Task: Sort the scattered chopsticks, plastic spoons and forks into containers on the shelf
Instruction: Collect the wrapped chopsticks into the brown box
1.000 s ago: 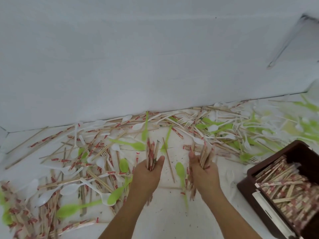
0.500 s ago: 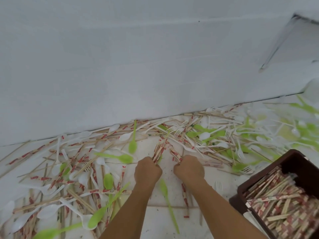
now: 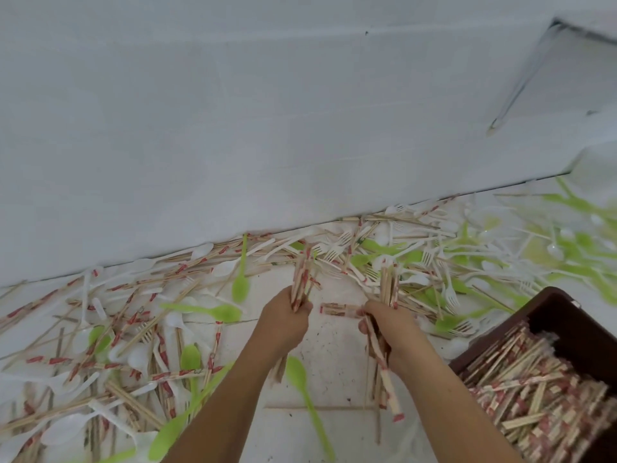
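Wrapped chopsticks with red print, white forks and spoons, and green spoons lie scattered across the white shelf surface (image 3: 334, 355). My left hand (image 3: 283, 322) grips a bundle of chopsticks (image 3: 302, 275) that sticks up above the fist. My right hand (image 3: 390, 325) grips another chopstick bundle (image 3: 389, 285), with its ends also hanging below the palm, and pinches one more wrapped pair (image 3: 337, 309) lying sideways between the hands. A dark brown container (image 3: 547, 309) at the lower right is filled with chopsticks.
A white wall (image 3: 267, 128) rises just behind the pile. A green spoon (image 3: 302, 385) lies between my forearms. Dense heaps of white forks (image 3: 447, 292) and green spoons spread to the right; more chopsticks and white spoons (image 3: 133, 355) cover the left.
Both hands rose from the surface with chopstick bundles held upright. The right hand took hold of a further wrapped pair lying between the hands. The view shifted slightly.
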The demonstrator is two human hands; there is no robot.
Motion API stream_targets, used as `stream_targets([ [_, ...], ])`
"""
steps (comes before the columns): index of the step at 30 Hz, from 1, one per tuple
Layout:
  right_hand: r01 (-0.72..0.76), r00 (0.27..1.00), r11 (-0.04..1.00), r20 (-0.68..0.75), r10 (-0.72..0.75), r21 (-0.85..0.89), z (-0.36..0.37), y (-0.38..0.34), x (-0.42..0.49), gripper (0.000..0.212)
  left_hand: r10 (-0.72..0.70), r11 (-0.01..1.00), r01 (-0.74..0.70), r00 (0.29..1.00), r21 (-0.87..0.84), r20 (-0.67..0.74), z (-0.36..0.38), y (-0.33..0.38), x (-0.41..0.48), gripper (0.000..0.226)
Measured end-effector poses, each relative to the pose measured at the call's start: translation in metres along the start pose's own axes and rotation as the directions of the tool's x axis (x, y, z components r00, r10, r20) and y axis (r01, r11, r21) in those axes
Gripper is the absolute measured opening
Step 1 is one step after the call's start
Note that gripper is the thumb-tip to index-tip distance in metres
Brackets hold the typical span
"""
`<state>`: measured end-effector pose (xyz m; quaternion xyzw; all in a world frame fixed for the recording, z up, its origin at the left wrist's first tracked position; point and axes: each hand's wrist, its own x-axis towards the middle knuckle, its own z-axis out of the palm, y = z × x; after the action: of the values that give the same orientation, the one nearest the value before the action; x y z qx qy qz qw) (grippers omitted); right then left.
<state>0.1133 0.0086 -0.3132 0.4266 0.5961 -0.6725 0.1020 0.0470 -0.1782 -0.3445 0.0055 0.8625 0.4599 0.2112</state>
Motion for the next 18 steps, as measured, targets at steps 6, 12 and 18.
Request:
stream_targets([
  [6, 0.027, 0.992, 0.98, 0.115, -0.051, 0.199, -0.018, -0.009, -0.002, 0.025, 0.145, 0.944, -0.157, 0.987, 0.289, 0.061, 0.029, 0.019, 0.034, 0.003],
  [12, 0.103, 0.993, 0.963, -0.075, -0.087, 0.249, -0.041, -0.013, 0.007, 0.028, 0.263, 0.758, -0.342, 0.94, 0.555, 0.219, 0.05, 0.028, 0.051, 0.009],
  [18, 0.111, 0.975, 0.993, -0.191, -0.114, -0.027, -0.051, -0.016, 0.007, 0.039, 0.318, 0.576, -0.431, 0.901, 0.694, 0.296, 0.067, 0.019, 0.058, 0.017],
])
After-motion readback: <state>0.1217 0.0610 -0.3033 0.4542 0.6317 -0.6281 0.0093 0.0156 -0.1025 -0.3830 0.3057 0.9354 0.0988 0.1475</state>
